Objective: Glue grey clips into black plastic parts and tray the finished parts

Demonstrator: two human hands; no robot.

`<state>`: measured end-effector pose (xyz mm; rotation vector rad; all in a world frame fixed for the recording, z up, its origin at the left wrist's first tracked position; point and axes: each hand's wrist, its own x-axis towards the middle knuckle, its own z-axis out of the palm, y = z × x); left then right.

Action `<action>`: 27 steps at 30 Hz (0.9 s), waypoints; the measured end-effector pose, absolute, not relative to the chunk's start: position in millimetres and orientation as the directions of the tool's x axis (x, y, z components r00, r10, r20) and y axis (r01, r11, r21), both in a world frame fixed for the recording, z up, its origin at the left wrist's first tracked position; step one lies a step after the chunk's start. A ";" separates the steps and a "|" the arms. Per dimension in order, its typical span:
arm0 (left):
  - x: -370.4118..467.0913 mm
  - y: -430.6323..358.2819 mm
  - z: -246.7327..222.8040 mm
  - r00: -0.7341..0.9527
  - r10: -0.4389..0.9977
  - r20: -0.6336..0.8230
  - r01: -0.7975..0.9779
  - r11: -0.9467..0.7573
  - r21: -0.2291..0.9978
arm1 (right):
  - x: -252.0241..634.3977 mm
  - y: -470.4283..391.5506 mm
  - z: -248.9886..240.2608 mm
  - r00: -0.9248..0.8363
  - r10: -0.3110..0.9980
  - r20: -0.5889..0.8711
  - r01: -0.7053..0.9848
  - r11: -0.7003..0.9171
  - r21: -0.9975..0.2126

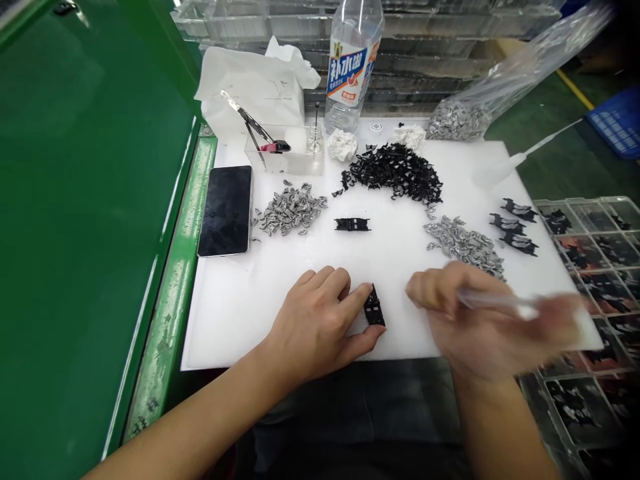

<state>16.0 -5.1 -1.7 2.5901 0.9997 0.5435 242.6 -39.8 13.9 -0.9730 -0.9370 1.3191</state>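
Part (pixel 374 308) lies on the surface (pixel 235 313), pinched at its ends by the left hand's (pixel 317 320) fingers; blur hides whether the right hand's (pixel 475 327) grip anything. Uneven pressure could twist it loose.

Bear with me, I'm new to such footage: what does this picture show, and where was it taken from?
These are a person's two bare hands, with no robot involved. The camera is worn on the head, looking forward and down. On the white board lie a heap of small black pieces, a left grey heap, a right grey heap and a flat dark-screened device. The left hand holds a small black part between thumb and forefinger. The right hand is blurred; it seems to hold a slender pale object, too unclear to name.
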 end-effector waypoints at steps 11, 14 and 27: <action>15.3 -4.5 -2.3 0.684 0.689 0.240 0.572 -0.710 0.411 | 221.4 -37.2 11.5 0.033 0.995 -0.091 -0.703 -0.042 -0.710; 15.2 -4.8 -1.9 0.685 0.690 0.234 0.569 -0.708 0.419 | 214.1 -36.5 7.7 0.009 0.998 -0.054 -0.712 -0.031 -0.702; 15.6 -4.2 -2.4 0.686 0.686 0.244 0.566 -0.713 0.413 | 209.8 -34.2 7.2 -0.071 0.997 0.017 -0.629 -0.031 -0.777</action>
